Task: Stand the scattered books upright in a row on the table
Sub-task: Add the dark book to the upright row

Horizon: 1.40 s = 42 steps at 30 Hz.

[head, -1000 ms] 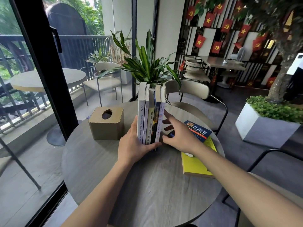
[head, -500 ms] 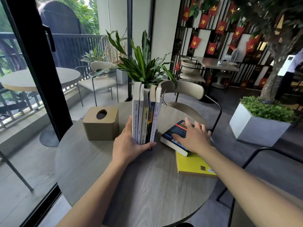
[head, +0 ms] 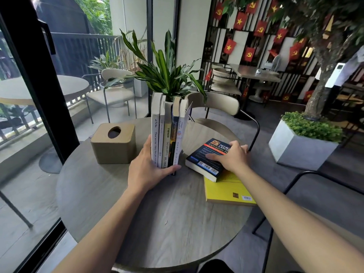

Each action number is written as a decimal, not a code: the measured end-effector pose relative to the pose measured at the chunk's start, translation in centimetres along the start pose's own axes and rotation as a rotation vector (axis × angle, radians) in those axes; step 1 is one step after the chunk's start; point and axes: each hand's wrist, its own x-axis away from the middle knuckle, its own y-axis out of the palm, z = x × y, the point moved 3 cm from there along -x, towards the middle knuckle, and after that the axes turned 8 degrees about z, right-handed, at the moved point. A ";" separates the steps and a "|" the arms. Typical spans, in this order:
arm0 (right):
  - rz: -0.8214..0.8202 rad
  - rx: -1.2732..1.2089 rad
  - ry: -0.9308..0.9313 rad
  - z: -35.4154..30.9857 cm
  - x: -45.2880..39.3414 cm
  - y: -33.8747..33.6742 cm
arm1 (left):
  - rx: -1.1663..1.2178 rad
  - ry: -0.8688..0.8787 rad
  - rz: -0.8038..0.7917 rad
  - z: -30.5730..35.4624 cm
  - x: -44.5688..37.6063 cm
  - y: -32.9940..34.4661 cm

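Several books (head: pixel 167 133) stand upright in a tight row at the middle of the round grey table (head: pixel 137 213), spines toward me. My left hand (head: pixel 146 170) clasps the row's base, fingers on its left face and thumb across the spines' bottoms. To the right a dark blue book (head: pixel 206 158) lies flat on top of a yellow book (head: pixel 226 190). On the blue book's cover rests my right hand (head: pixel 229 156), palm down, with the fingers curled over its far right edge.
A tan tissue box (head: pixel 113 143) sits left of the row. A potted plant (head: pixel 163 75) rises just behind the books. A beige chair (head: pixel 214 103) stands at the table's far side, a black chair frame (head: pixel 295 180) at the right, glass doors at the left.
My right hand left the upright row and moved right onto the flat blue book, which has slid a little toward me. My left hand kept its hold on the row.
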 end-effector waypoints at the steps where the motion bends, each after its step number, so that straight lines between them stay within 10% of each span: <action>1: 0.039 -0.029 -0.010 -0.2 0.1 -0.3 | -0.002 0.002 0.007 0.0 0.0 0.0; 14: 0.342 -0.550 -0.047 -3.1 1.8 -1.9 | 0.008 -0.018 -0.022 -0.2 -0.1 -0.3; 42: -0.090 -0.651 -0.566 -7.9 6.9 2.0 | 0.013 -0.008 0.038 -0.5 -0.3 0.2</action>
